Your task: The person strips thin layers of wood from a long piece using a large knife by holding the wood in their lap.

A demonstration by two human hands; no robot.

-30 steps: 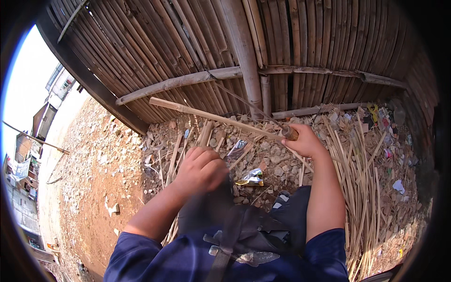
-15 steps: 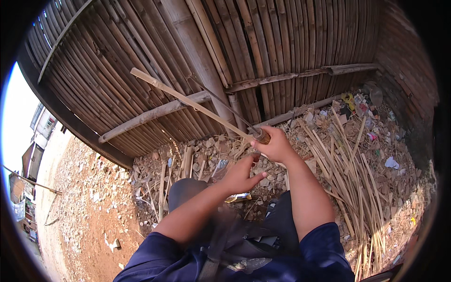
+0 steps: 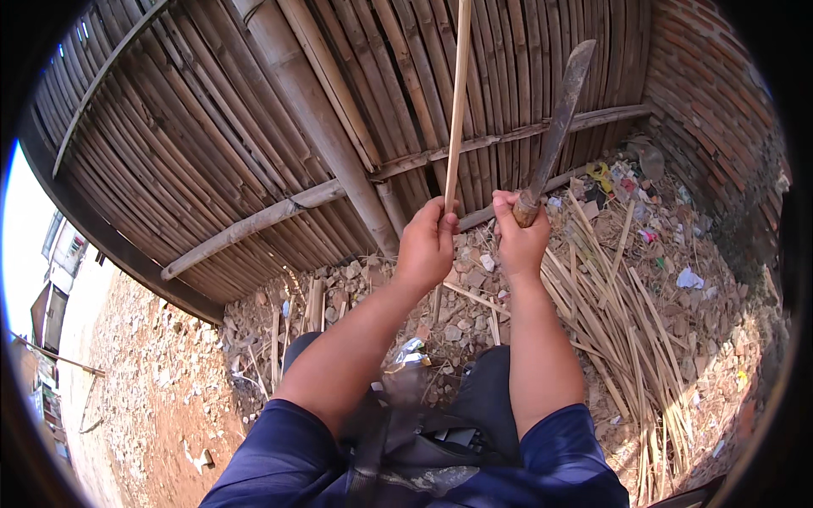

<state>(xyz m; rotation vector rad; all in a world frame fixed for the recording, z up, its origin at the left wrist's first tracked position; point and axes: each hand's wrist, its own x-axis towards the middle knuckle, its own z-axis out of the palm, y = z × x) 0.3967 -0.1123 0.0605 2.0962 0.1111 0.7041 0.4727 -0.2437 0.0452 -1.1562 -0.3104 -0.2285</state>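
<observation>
My left hand is closed around the lower part of a thin bamboo strip, which stands nearly upright and runs out past the upper edge of the view. To its right, my right hand grips the wooden handle of a machete. The long dark blade points up and slightly right, apart from the strip. Both arms reach forward over my knees.
A bamboo slat wall rises ahead, crossed by a bamboo rail. On the right lies a pile of split bamboo strips, near a brick wall. Rubble and litter cover the ground.
The left hand, empty before, now holds the bamboo strip. The strip has swung from slanting left to nearly upright. The machete in my right hand has turned up and right, away from the strip.
</observation>
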